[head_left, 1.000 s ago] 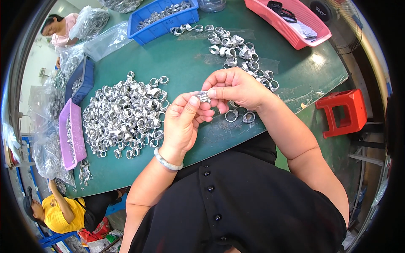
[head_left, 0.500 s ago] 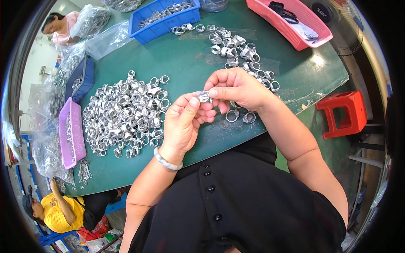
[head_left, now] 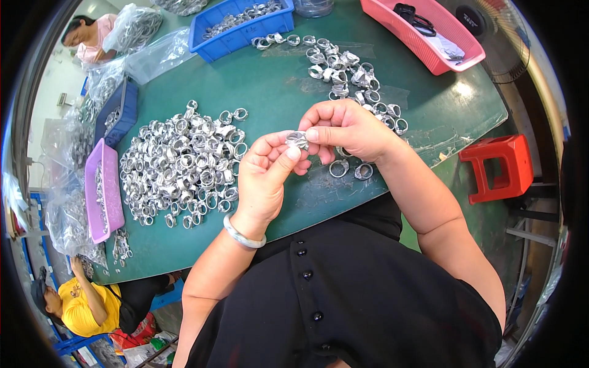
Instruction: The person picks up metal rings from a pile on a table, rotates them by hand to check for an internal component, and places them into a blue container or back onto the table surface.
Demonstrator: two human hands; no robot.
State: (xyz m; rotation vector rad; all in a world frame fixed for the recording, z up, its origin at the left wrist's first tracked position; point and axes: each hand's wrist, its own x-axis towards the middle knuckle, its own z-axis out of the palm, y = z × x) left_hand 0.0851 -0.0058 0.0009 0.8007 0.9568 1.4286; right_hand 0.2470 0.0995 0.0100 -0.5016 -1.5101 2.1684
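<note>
Seemingly lettered fan (head_left: pixel 470 20), ring (head_left: pixel 297 140) in hands (head_left: pixel 262 184)

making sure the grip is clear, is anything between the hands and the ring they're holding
Nothing visible is. The left hand and right hand both touch the silver-coloured ring directly. The heap of rings lies on the green table to the left, not between them.

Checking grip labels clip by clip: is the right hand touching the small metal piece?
Touching. The head view shows the right hand's thumb lying over the edge of the small metal piece, with no gap between.
</note>
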